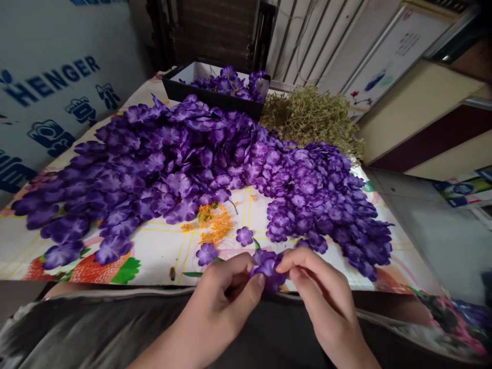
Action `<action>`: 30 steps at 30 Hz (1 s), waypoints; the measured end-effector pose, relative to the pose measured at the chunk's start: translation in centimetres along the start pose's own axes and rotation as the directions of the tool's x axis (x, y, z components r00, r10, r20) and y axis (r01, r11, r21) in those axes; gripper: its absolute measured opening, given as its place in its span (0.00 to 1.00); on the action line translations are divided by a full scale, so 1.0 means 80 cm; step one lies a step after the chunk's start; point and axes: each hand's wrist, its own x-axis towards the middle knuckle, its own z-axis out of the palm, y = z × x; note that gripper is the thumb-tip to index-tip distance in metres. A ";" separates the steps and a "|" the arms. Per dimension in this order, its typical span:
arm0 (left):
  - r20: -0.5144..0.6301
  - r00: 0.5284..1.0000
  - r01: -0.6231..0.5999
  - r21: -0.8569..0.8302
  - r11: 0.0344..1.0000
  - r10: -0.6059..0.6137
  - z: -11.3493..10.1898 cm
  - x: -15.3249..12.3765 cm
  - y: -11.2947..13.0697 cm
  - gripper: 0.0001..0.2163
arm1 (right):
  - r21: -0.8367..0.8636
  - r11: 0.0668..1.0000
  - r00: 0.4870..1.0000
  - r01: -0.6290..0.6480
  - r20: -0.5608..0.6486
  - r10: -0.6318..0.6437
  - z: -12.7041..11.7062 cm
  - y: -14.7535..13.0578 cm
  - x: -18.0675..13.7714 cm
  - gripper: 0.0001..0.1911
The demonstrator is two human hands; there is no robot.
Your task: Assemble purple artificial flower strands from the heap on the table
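Observation:
At the table's near edge, my left hand [230, 294] pinches a purple artificial flower [267, 266] between thumb and fingers. My right hand [321, 287] has its thumb and forefinger closed at the same flower's right side. Part of the flower is covered by my fingers. Just beyond my hands lie a small single purple blossom [244, 236] and a larger loose one [206, 253]. A little heap of orange-yellow floral bits [215, 225] sits to their left, with some green among it.
Large purple petal layers [154, 159] cover the left of the table, and smaller ones [307, 184] the right. Behind stand a black box [215, 97] holding purple flowers [230, 84] and a bundle of dry greenish stems [311, 115]. The patterned tablecloth [154, 246] shows in front.

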 end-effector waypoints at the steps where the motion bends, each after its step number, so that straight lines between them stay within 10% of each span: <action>1: 0.001 1.000 -0.005 -0.001 1.000 0.005 0.000 0.000 0.000 0.14 | -0.013 1.000 1.000 -0.011 -0.005 0.011 0.001 -0.001 -0.001 0.09; 30: 0.055 0.998 0.030 -0.135 0.990 -0.023 0.003 0.005 -0.004 0.13 | -0.190 0.977 0.994 0.098 -0.029 -0.105 0.014 0.008 -0.013 0.09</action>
